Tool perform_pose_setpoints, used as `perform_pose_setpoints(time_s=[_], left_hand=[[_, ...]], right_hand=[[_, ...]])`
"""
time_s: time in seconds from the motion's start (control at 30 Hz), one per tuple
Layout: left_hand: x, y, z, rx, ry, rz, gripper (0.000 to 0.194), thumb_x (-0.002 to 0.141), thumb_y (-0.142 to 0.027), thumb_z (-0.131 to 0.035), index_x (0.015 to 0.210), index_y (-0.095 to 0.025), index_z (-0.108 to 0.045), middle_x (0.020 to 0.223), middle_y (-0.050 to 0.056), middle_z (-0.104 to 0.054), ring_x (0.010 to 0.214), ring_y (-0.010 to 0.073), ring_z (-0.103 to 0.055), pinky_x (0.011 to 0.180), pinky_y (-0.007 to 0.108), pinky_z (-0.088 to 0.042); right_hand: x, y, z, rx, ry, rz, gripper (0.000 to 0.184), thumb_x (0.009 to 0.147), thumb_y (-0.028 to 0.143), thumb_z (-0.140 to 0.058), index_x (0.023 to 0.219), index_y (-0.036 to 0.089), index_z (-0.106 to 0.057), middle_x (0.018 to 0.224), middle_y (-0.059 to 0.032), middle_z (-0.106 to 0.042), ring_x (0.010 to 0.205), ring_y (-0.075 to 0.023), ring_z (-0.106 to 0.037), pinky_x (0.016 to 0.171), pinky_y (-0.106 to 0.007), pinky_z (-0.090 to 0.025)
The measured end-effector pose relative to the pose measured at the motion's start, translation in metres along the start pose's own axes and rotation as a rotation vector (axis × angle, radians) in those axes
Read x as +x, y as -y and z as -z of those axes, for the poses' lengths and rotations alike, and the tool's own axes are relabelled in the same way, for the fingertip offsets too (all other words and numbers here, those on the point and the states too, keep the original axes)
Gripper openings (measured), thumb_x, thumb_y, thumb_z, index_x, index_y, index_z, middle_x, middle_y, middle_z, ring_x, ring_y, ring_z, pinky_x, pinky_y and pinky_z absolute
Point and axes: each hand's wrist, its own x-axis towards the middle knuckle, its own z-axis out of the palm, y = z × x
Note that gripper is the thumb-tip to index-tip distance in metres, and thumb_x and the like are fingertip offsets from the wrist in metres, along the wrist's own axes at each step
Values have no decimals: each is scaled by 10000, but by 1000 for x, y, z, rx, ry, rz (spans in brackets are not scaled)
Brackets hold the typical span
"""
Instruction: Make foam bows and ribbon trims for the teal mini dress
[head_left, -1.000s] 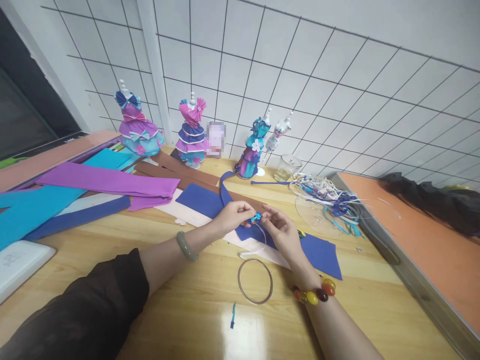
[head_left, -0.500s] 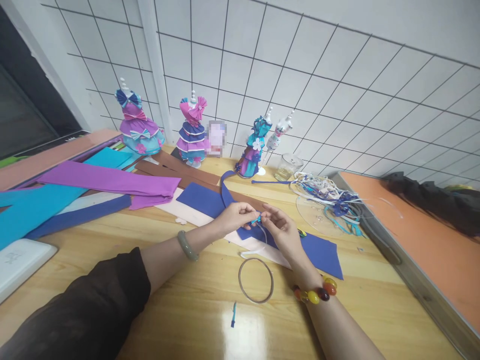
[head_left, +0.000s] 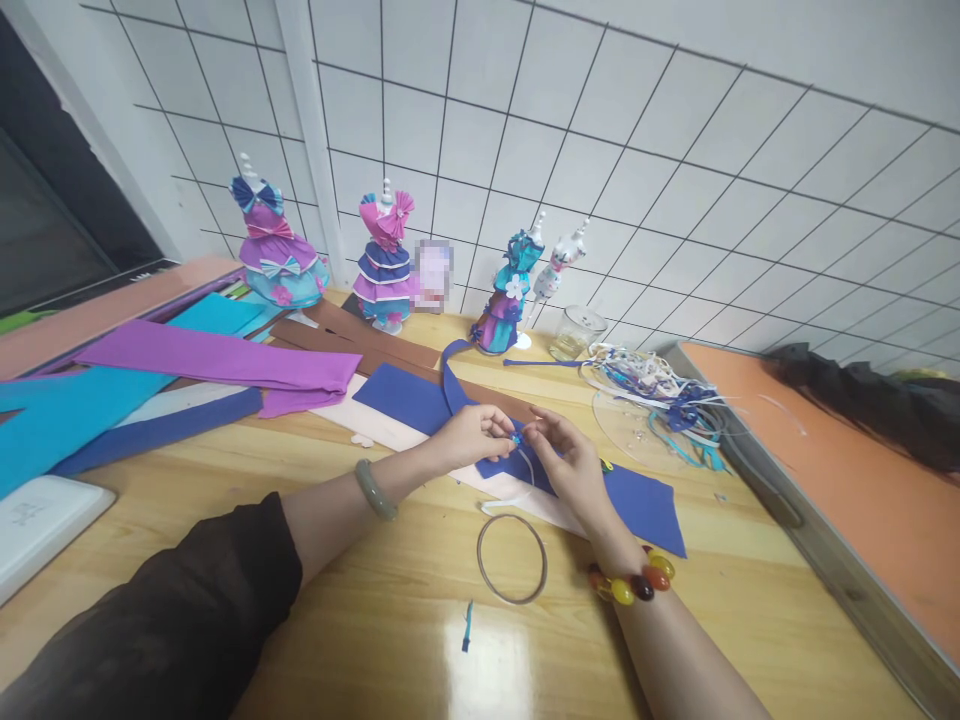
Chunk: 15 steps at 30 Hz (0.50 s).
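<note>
Over the dark blue cloth strip (head_left: 641, 510), my left hand (head_left: 471, 437) pinches a small blue and turquoise piece of fabric (head_left: 517, 439) between thumb and fingers. Its exact shape is mostly hidden by the fingertips. Close by on the right, my right hand (head_left: 568, 458) has thumb and forefinger closed on the other side of the same piece. A thin pale strip (head_left: 527, 468) hangs below the fingers. In front of the hands a thin round hoop (head_left: 546, 562) lies on the wooden table (head_left: 360, 610), with a short turquoise and blue scrap (head_left: 468, 628) nearer to me.
Several small dress forms stand along the tiled wall, among them one in a blue and purple dress (head_left: 499, 318). A glass (head_left: 576, 335) and a heap of ribbon scraps (head_left: 652, 385) are at the right. Purple cloth (head_left: 225, 358) and a white box (head_left: 49, 530) lie left.
Both hands stay in nearly the same place. The small fabric piece has turned slightly between the fingertips, showing darker blue now, and my left fingers have shifted a little.
</note>
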Motion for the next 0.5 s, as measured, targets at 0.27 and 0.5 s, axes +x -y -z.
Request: perform_pose_setpoints(time_s=[0.27, 0.5], left_hand=[[-2, -6, -1, -79, -3, 33, 303, 611, -197, -690, 830, -108, -500, 605, 22, -588, 540, 99, -568, 523, 231, -454], [-2, -4, 3, -283, 0, 119, 372, 613, -206, -704, 900, -126, -481, 715, 50, -605, 627, 121, -602, 587, 262, -470]], right_hand=[[1, -8, 0, 73, 19, -29, 372, 740, 340, -581, 1079, 194, -536, 812, -36, -600, 754, -156, -557, 737, -321, -441], [4, -4, -1, 320, 84, -168, 419, 690, 331, -641, 1074, 204, -531, 814, -27, -584, 728, -137, -553, 709, -303, -451]])
